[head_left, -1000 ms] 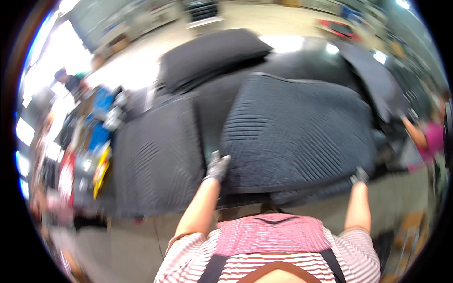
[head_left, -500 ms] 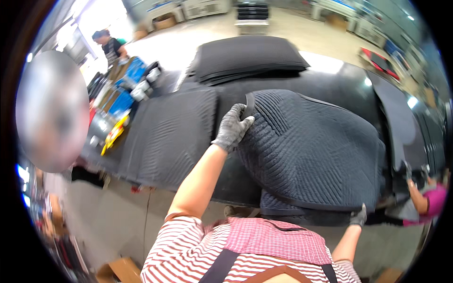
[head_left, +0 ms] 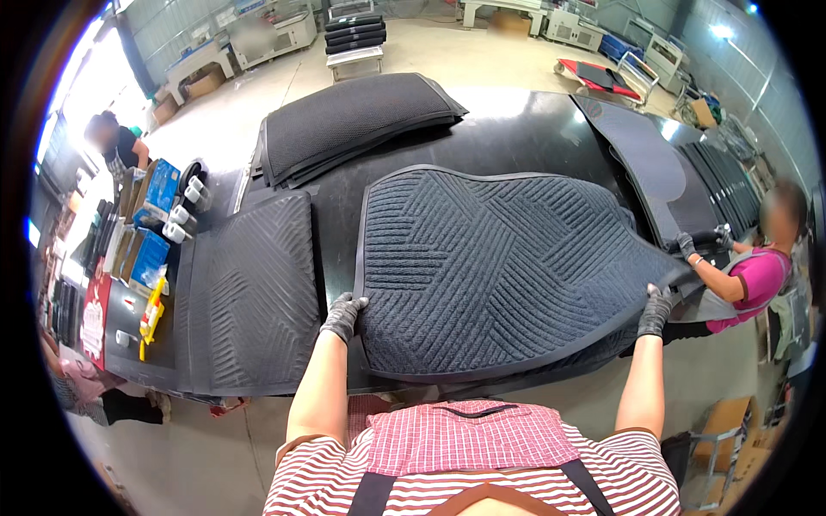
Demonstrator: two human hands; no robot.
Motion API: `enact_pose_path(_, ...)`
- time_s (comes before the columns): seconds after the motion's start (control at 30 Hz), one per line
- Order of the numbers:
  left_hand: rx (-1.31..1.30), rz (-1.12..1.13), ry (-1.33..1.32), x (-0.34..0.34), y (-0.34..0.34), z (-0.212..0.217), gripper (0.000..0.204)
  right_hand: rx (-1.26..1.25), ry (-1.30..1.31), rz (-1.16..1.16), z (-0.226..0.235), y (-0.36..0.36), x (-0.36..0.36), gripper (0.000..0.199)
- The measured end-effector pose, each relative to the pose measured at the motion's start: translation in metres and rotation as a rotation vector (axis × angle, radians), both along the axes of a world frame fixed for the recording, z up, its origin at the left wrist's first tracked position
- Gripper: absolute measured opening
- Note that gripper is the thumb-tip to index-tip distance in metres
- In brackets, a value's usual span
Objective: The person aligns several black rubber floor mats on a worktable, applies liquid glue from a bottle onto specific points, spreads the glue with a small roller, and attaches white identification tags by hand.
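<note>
A large ribbed floor mat (head_left: 508, 267), dark blue-grey with a black border, lies bowed over the black table (head_left: 508, 138) in front of me. My left hand (head_left: 343, 317), in a grey glove, pinches its left edge near the front corner. At the opposite side, my right hand (head_left: 656, 311), gloved too, grips the mat's right front edge. The mat's middle bulges upward, and more mat layers show beneath its right front edge. Left of it, close to my left hand, rests a pile of black mats (head_left: 254, 292) showing a ribbed pattern.
Farther back lies a stack of dark mats (head_left: 353, 125). Blue boxes (head_left: 151, 254), white rolls (head_left: 179, 225) and a yellow tool (head_left: 152, 318) crowd the table's left end. At right, a co-worker in pink (head_left: 761, 275) handles a rolled dark piece. Cardboard boxes (head_left: 731, 430) stand on the floor.
My left hand has moved from the mat's far left corner down to its near left edge. The mat has spread out flatter to the left. My view has turned rightward.
</note>
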State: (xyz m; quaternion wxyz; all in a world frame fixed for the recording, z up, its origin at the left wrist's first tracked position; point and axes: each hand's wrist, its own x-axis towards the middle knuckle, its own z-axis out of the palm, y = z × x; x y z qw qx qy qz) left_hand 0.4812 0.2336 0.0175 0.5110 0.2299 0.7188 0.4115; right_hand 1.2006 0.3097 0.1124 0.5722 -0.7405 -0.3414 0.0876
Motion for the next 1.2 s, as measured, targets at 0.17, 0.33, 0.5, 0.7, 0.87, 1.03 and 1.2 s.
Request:
enact_pose_path(0.17,0.018,-0.039,-0.051,0.004,-0.006,0.053,0.056,-0.044,-0.413,0.599,0.14,-0.008,-0.217,0.033)
enact_pose_path(0.33,0.061,0.216,-0.522,0.014,-0.009,0.097,0.056,0.293,-0.536,1.275,0.163,-0.054,-0.361,0.03)
enact_pose_path(0.5,0.021,0.144,-0.47,0.024,0.002,0.097,0.06,0.008,-0.668,1.755,0.068,-0.087,-0.408,0.035)
enact_pose_path(0.7,0.09,-0.1,-0.303,0.01,-0.005,0.037,0.052,0.012,-0.706,1.708,0.065,-0.102,-0.417,0.039)
enact_pose_path(0.87,0.241,-0.118,-0.454,0.018,-0.015,0.05,0.052,0.022,-0.744,1.9,0.079,-0.108,-0.434,0.04)
enact_pose_path(1.03,-0.018,0.1,-0.503,0.026,-0.012,0.091,0.047,-0.175,-0.731,1.933,0.028,-0.115,-0.445,0.041)
enact_pose_path(1.2,0.105,-0.028,-0.292,0.002,-0.033,0.032,0.041,0.163,-0.497,1.855,0.065,-0.055,-0.434,0.039)
